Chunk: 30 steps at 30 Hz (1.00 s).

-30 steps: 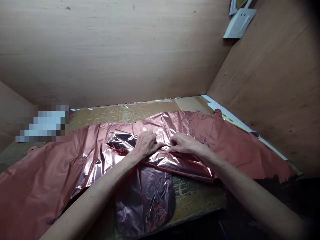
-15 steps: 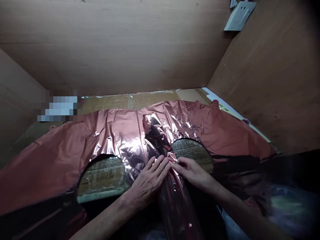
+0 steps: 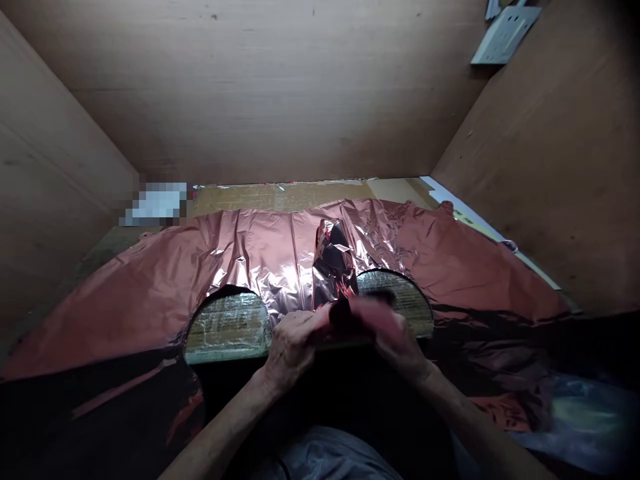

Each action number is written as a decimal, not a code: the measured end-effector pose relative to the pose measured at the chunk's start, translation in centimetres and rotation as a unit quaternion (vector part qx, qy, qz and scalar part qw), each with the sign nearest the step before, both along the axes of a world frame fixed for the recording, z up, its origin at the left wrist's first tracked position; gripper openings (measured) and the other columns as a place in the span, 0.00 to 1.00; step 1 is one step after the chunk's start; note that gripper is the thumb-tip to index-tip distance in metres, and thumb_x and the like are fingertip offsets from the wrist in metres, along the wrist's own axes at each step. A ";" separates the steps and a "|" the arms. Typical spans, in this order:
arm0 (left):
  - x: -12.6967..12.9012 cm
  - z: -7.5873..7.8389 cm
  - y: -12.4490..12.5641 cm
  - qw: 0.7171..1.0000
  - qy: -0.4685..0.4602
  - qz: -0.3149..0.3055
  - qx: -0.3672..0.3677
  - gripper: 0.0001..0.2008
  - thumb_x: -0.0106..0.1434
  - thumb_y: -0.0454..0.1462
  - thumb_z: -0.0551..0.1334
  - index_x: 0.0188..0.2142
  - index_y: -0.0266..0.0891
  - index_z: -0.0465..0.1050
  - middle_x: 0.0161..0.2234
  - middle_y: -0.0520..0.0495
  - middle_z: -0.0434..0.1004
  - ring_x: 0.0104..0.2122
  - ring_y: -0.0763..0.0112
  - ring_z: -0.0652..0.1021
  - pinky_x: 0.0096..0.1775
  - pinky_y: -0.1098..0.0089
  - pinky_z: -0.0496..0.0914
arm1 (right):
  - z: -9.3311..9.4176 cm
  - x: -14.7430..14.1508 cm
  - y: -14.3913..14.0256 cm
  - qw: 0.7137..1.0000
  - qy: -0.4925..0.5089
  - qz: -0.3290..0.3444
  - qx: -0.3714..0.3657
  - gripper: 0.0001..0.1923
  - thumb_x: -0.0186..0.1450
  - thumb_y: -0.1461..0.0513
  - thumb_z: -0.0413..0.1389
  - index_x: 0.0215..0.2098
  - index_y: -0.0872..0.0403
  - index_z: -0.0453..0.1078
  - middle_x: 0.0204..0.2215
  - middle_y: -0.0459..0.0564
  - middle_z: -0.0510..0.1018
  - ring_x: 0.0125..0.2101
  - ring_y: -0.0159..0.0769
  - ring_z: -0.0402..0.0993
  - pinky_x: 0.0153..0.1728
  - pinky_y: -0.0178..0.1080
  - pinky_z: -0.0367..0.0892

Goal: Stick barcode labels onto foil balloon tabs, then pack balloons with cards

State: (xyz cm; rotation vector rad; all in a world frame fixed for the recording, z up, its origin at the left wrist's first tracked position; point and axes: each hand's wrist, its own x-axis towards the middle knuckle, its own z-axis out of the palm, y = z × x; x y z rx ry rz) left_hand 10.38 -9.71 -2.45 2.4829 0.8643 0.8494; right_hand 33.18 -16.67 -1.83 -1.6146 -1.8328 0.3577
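A large sheet of shiny pink metallic foil (image 3: 480,267) with rounded cut-outs is spread over the work surface, its near parts hanging over the front edge. My left hand (image 3: 294,343) is closed on the lifted near end of the foil's middle strip, between the two cut-outs. On the other side of that strip, my right hand (image 3: 403,347) is closed on the same raised foil, blurred by motion. The foil between my hands is bent up and smeared. Just beyond them, a dark glossy fold (image 3: 333,260) stands in the strip. My fingertips are mostly hidden.
Through the left cut-out shows a wooden board (image 3: 230,327) under clear film. Flattened cardboard (image 3: 250,198) lies along the back. Plywood walls (image 3: 280,100) enclose three sides. A white power strip (image 3: 507,33) hangs at upper right. A clear plastic bag (image 3: 590,413) lies at lower right.
My hands were lying flat on the middle strip, which ran down toward me. Now they grip its near end and lift it. The view has shifted slightly.
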 end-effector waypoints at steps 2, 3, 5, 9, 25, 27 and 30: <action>0.9 0.9 0.7 0.993 0.033 0.080 -0.082 0.23 0.70 0.41 0.55 0.63 0.40 0.62 0.35 0.45 0.80 0.35 0.61 0.81 0.37 0.64 0.74 | 0.5 -0.1 1.5 0.994 0.069 -0.068 -0.052 0.19 0.70 0.52 0.49 0.36 0.55 0.75 0.27 0.50 0.79 0.29 0.38 0.75 0.29 0.36 0.68; 1.6 1.5 1.2 0.986 0.054 0.116 -0.107 0.28 0.69 0.44 0.57 0.66 0.39 0.57 0.36 0.45 0.81 0.35 0.60 0.81 0.37 0.63 0.74 | 0.7 -0.1 2.3 0.985 0.110 -0.100 -0.084 0.20 0.68 0.50 0.51 0.34 0.56 0.75 0.25 0.49 0.77 0.27 0.37 0.73 0.27 0.35 0.66; 2.8 2.4 1.9 0.980 0.086 0.152 -0.090 0.40 0.65 0.50 0.61 0.69 0.35 0.48 0.47 0.36 0.79 0.44 0.52 0.81 0.44 0.58 0.74 | 1.3 0.1 3.6 0.964 0.175 -0.132 -0.153 0.21 0.64 0.47 0.54 0.29 0.56 0.73 0.22 0.48 0.75 0.24 0.34 0.69 0.25 0.34 0.62; 4.0 2.1 1.4 0.984 0.140 0.018 0.111 0.58 0.56 0.61 0.64 0.70 0.25 0.41 0.68 0.22 0.49 0.68 0.37 0.53 0.64 0.45 0.54 | 2.0 0.5 3.7 0.950 0.200 -0.089 -0.222 0.21 0.61 0.47 0.55 0.26 0.57 0.72 0.19 0.46 0.71 0.20 0.30 0.63 0.22 0.33 0.56; 3.5 -0.9 -3.0 0.942 0.275 0.004 0.194 0.29 0.69 0.34 0.51 0.67 0.24 0.54 0.69 0.27 0.50 0.68 0.46 0.54 0.65 0.48 0.57 | 0.4 0.0 -3.9 0.967 -0.204 0.042 0.148 0.49 0.65 0.42 0.57 0.71 0.62 0.45 0.65 0.72 0.60 0.65 0.59 0.57 0.58 0.56 0.64; 2.9 -0.8 -4.1 0.940 0.275 -0.032 0.198 0.28 0.70 0.35 0.52 0.67 0.25 0.55 0.68 0.28 0.51 0.68 0.46 0.55 0.65 0.49 0.57 | -0.4 1.0 -4.6 0.936 -0.270 0.104 0.203 0.43 0.69 0.51 0.56 0.72 0.60 0.44 0.66 0.68 0.58 0.68 0.54 0.49 0.64 0.56 0.56; 1.9 0.6 -4.8 0.950 0.246 -0.102 0.161 0.39 0.67 0.51 0.58 0.66 0.25 0.56 0.68 0.26 0.52 0.68 0.42 0.54 0.65 0.46 0.54 | -1.6 1.7 -4.3 0.914 -0.312 0.117 0.230 0.27 0.72 0.68 0.47 0.69 0.59 0.54 0.63 0.60 0.67 0.67 0.46 0.55 0.64 0.51 0.57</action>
